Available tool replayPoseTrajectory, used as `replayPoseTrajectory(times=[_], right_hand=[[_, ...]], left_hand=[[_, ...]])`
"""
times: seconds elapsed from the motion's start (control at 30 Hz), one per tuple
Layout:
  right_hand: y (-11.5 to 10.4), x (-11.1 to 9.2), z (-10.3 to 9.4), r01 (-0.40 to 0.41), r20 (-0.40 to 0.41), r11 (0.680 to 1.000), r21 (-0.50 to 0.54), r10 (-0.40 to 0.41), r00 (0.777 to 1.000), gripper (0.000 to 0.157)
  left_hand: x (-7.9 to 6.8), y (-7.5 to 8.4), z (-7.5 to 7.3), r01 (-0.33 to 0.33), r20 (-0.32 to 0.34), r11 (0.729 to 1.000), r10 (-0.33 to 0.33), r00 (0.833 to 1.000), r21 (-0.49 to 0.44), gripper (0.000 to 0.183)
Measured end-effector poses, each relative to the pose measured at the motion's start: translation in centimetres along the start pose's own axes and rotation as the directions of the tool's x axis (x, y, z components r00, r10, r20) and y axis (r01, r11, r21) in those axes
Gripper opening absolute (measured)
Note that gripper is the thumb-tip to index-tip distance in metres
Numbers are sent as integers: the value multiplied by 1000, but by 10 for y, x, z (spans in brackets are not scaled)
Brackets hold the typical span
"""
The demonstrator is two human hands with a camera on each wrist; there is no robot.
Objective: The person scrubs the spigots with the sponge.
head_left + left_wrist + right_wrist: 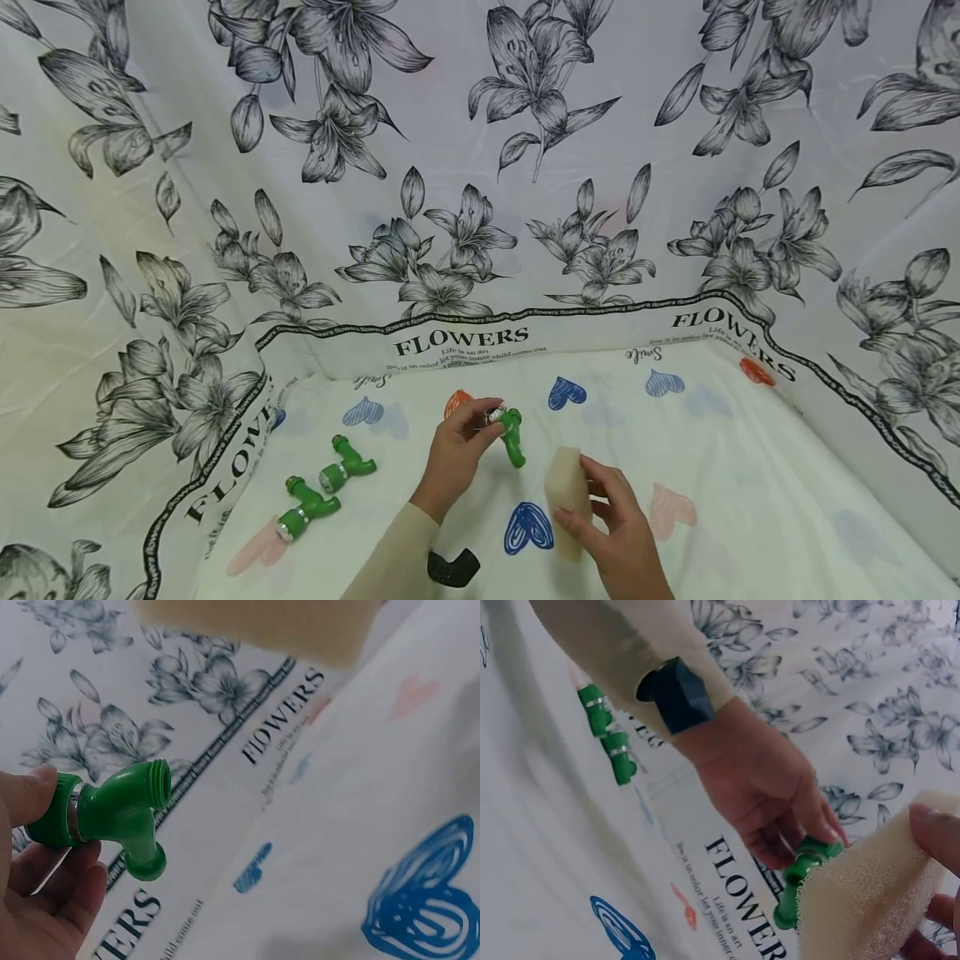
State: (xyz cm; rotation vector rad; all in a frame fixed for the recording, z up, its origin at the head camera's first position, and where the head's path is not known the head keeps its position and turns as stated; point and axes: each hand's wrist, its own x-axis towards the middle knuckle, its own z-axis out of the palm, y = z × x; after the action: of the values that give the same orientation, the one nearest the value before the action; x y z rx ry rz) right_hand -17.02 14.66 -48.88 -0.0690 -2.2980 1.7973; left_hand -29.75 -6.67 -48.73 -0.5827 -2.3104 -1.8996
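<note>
My left hand (459,454) pinches a green plastic faucet (512,437) by its knob end, off the cloth. In the left wrist view the threaded mouth of this faucet (124,804) faces away from the fingers, with a silver ring beside them. My right hand (618,529) grips a thick cream sponge (568,500) between thumb and fingers. From the right wrist the sponge (874,889) shows a porous face and covers part of the faucet. The two held things are close together but apart in the head view.
Two more green faucets, one farther (347,463) and one nearer (306,507), lie on the cloth at the left. A black camera mount (453,568) is at the left wrist. White flowered curtains (480,208) enclose the heart-printed cloth (750,467) at the back and sides.
</note>
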Motion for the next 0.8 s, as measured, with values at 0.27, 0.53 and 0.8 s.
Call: replayPoseTrajectory(times=[0.27,0.53,0.8], right_hand=[[-20,-1,10,97,77,993,64,-102,992,63],[-20,-6,20,78,64,992,97,-85,994,61],[-13,-1,15,120,67,989,83,-125,990,60]], left_hand=[[-21,48,0,-118,109,969,144,983,-218,33],[-37,75,8,-164,120,954,198,973,-250,30],[-46,92,7,-100,143,956,144,979,-277,28]])
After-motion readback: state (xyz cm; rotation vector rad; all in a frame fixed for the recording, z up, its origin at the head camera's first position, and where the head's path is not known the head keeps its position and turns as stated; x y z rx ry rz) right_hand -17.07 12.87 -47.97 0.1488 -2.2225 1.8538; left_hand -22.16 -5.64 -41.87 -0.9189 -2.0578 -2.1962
